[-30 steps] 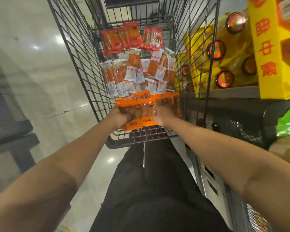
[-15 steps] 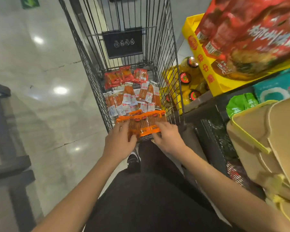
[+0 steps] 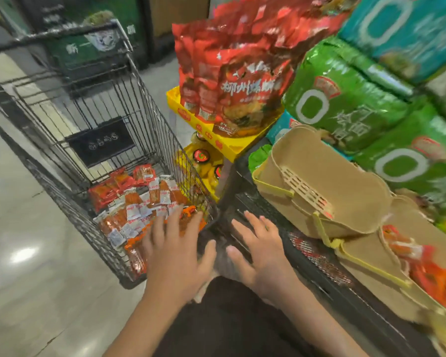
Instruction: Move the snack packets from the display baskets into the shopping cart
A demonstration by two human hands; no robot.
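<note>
Both hands are empty now, fingers spread and straight. The left hand (image 3: 174, 249) hovers low in the centre of the frame over the near corner of the shopping cart (image 3: 62, 119), just above the packets; the right hand (image 3: 259, 249) sits beside it, lower centre-right, over the dark shelf edge (image 3: 317, 264) outside the cart.

Half a second ago those hands were pressed on an orange strip of packets at the cart's near end, and a second ago they gripped it; they have since let go, so that batch counts as delivered. The snack packets (image 3: 139, 210) lie heaped on the cart floor at centre-left, orange and red ones mixed with white-labelled ones.

The view has also swung right (the frame is blurred by it): the tan display baskets (image 3: 319, 191) now fill the right of the frame, where earlier only a corner showed. The nearer basket (image 3: 366, 256), lower right, holds red-orange packets (image 3: 428, 271), so the task is not finished; the upper one looks empty, though its inside is partly hidden. My guess is the right hand heads there next.
</note>
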